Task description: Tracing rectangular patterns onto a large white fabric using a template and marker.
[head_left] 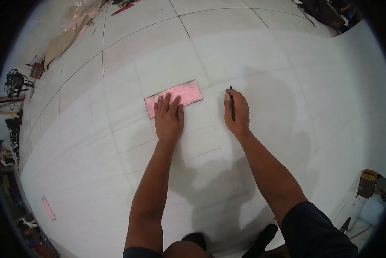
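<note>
My left hand [169, 122] lies over the lower edge of a pink rectangle [189, 91], so my fingers and palm hide part of that edge. The hand is unclenched, fingers spread and laid flat on the piece; its thumb lies along the right side. My right hand [237, 112] is closed around a slim black pen [232, 107], thumb and fingers pinching it nearly upright, well above its lower end. Whether it is a pen or a pencil I can't tell, and my curled fingers are partly out of sight behind my thumb. My feet [266, 235] are dark and only partly visible at the lower edge, where my dark sleeves [315, 230] are cut off too. The clutter along the left rim is too dark and squeezed to sort out.

Dark marks run over the pink rectangle, scribbly and too fine for me to read.

The piece looks thin and flat, with straight sides and dark edges; it rests tilted on a broad, smooth white sheet [89, 172], just left of my right hand. Faint straight lines cross the sheet, and my soft shadow falls over it. Beyond its far edge are pale floor tiles [137, 28] with dark joints. A narrow pink strip [49, 208] lies well apart, at lower left. A brown box [367, 184] stands near the right rim.
</note>
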`<state>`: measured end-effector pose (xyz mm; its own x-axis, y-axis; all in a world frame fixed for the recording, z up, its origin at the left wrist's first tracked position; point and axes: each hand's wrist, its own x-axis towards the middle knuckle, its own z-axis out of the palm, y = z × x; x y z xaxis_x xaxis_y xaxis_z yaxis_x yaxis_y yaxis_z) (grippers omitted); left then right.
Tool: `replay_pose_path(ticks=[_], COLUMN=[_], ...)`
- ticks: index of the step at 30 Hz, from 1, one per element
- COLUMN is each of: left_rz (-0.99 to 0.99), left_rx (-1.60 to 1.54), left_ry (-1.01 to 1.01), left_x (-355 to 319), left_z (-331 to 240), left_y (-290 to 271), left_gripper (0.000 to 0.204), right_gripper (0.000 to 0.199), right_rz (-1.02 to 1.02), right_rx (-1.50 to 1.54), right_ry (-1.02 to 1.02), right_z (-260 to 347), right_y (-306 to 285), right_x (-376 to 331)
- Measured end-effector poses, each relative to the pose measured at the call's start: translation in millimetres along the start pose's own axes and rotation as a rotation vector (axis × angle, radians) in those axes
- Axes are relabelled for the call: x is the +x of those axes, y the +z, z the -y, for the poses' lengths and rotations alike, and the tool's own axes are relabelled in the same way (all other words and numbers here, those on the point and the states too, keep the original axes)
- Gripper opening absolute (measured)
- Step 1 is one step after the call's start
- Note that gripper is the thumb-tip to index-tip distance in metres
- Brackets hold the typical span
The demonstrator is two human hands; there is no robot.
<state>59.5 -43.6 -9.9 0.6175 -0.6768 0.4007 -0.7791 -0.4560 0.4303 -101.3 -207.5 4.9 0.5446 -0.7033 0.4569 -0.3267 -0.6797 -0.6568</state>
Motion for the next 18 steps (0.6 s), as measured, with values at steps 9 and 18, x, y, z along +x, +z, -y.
replay_pose_path(ticks=[9, 18], left_rz=[0.011, 0.071], left_rx=[0.013, 0.176], left_ry=[-0.021, -0.103], left_x=[0.3, -3.8], left_z=[-2.2, -15.5], left_y=[-8.0, -5.8], left_gripper=[0.028, 0.029], right_gripper=[0.018, 0.019], right_rz=[0.043, 0.087], right_rx=[0.007, -0.075], right_ry=[0.033, 0.048], right_z=[5.2, 3.0], right_y=[1.6, 1.5], right_x=[2.9, 3.5])
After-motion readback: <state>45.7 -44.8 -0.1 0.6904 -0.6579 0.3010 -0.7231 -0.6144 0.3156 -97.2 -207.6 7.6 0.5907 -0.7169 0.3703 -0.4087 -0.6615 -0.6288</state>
